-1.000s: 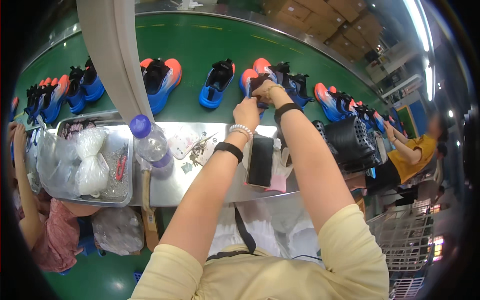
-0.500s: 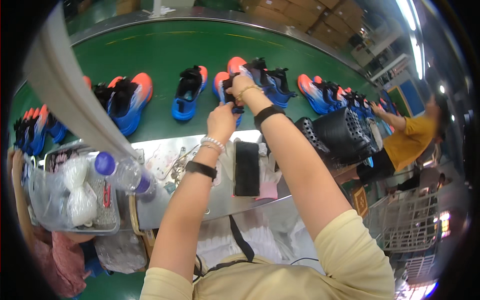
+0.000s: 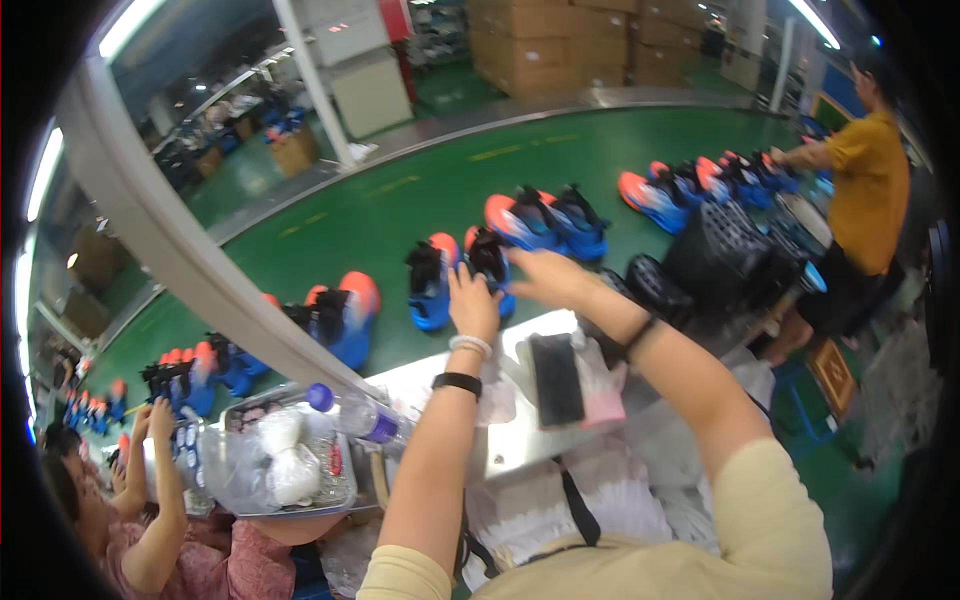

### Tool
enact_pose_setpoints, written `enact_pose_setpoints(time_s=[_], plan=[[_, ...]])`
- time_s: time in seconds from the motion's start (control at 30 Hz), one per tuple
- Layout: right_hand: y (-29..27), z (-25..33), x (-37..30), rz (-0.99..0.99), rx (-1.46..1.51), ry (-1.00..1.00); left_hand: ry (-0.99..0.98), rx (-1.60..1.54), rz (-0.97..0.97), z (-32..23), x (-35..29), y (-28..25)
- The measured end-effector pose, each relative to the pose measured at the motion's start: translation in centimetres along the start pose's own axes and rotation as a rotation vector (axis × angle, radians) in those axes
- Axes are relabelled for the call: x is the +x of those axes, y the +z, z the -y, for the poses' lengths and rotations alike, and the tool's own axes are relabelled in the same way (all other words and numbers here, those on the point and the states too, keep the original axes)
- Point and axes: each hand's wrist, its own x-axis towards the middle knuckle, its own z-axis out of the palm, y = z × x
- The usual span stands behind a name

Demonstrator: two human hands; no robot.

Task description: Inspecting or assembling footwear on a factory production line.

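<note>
A blue, black and orange sports shoe (image 3: 484, 250) stands on the green conveyor belt in front of me, its orange toe pointing away. My left hand (image 3: 473, 305) reaches the near, heel end of this shoe, fingers stretched out and apart. Just right of the shoe, my right hand (image 3: 545, 277) extends its fingers leftward; they look open and are slightly blurred. Close on the left stands a matching shoe (image 3: 430, 285). Beyond my right hand sits another pair, including one orange-toed shoe (image 3: 530, 222).
A metal ledge (image 3: 500, 455) holds a black phone (image 3: 556, 380). Left of it are a purple-capped bottle (image 3: 355, 412) and a plastic tray (image 3: 345, 490) with white bundles. A white post (image 3: 190, 240) rises at left. Black perforated baskets (image 3: 708, 250) stand right. One person works on each side.
The view has swung, showing more of the hall and the person at left. My hands, close together at the shoe's opening before, have separated; the right now extends beside it.
</note>
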Motion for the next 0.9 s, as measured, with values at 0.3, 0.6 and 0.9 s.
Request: enact_pose_setpoints(time_s=[0.3, 0.6, 0.9], plan=[[-3.8, -4.2, -18.2, -0.480, 0.044, 0.106, 0.118, 0.137, -0.123, -3.5, 1.4, -1.7], [1.8, -3.4, -18.8, -0.713, 0.216, 0.242, 0.396, -0.015, 0.262, -13.0, 10.2, 7.7], [3.7, -3.3, -19.9, -0.744, 0.227, 0.352, 0.345, 0.189, 0.473, -14.7, 11.8, 10.1]])
